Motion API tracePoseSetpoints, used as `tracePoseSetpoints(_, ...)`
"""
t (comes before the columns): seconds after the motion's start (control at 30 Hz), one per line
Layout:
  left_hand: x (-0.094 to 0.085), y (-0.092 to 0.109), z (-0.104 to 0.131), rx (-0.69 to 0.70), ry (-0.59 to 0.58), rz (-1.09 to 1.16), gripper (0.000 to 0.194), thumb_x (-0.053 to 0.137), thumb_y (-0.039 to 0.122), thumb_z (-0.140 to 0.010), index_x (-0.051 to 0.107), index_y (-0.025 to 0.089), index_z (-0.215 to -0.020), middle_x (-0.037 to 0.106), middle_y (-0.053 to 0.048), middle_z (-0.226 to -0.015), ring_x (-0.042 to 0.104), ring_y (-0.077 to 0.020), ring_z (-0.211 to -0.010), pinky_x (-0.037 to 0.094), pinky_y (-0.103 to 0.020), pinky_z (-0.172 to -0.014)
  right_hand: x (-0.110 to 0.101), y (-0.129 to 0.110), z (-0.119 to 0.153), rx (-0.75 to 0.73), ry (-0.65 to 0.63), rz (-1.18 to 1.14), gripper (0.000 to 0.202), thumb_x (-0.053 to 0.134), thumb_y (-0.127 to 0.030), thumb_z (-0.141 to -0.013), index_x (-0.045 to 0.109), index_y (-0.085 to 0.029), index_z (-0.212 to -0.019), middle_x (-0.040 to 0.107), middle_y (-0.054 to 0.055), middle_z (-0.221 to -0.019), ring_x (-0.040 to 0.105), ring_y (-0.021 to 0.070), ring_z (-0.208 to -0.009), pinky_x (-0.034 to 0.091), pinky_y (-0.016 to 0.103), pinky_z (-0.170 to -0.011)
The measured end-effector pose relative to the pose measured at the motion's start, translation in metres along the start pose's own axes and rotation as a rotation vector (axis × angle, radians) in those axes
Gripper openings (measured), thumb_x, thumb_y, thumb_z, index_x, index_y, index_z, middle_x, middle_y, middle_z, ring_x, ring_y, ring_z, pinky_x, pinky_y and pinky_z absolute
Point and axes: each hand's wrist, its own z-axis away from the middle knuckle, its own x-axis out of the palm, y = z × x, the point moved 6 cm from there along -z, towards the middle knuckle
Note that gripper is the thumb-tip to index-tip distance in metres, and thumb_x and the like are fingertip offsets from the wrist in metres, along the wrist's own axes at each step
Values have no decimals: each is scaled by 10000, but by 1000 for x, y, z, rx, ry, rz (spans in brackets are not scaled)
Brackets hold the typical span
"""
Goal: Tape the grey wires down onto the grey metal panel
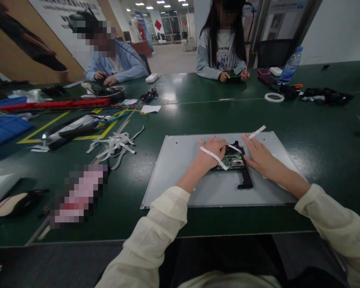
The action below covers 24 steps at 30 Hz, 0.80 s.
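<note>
A black-framed device with a green circuit board lies on a pale grey panel. My left hand is over its left side, fingers bent and closed at the end of a short white strip that crosses the board's top. Another white strip lies across the back of that hand. On the device's right side my right hand rests with its fingers stretched out and apart. A third white strip sticks out by its fingertips. My hands cover part of the frame.
A tangle of white strips and a blurred pink item lie left of the panel. Blue bins and cables stand farther left. A white tape roll and water bottle are at the back right. Two people sit opposite.
</note>
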Motion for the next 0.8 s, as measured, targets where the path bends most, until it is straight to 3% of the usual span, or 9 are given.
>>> tracePoseSetpoints(0.13, -6, 5, 4, -25, 2, -41, 363, 396, 255, -922, 633, 326, -1187, 541, -10, -1388, 329, -307, -1389, 123, -737, -1065, -1, 2, 0, 4, -6, 2, 724, 445, -340, -899, 121, -261, -1542, 327, 148, -1496, 350, 363, -1359, 375, 582, -1042)
tracePoseSetpoints(0.4, -14, 9, 8, -60, -19, -54, 386, 388, 241, -915, 620, 276, -1221, 517, -34, -1416, 357, -305, -1377, 237, -713, -1047, 1, 8, 3, -11, 2, 35, 720, 448, -381, -899, 153, -212, -1534, 400, 172, -1430, 384, 349, -1325, 379, 547, -1037)
tracePoseSetpoints(0.67, -15, 12, 10, -75, -48, -79, 374, 390, 253, -932, 608, 279, -1235, 525, -15, -1412, 425, -229, -1339, 294, -542, -1111, 1, 12, 12, -22, 26, 123, 715, 430, -426, -914, 164, -162, -1523, 434, 192, -1405, 411, 337, -1296, 366, 524, -1041)
tracePoseSetpoints(0.8, -16, 12, 10, -55, -48, -86, 355, 413, 282, -937, 611, 233, -1228, 553, -49, -1383, 468, -226, -1305, 342, -446, -1096, -14, 2, 19, -8, 59, -26, 715, 460, -438, -904, 202, -173, -1516, 453, 176, -1406, 408, 330, -1305, 351, 522, -1059)
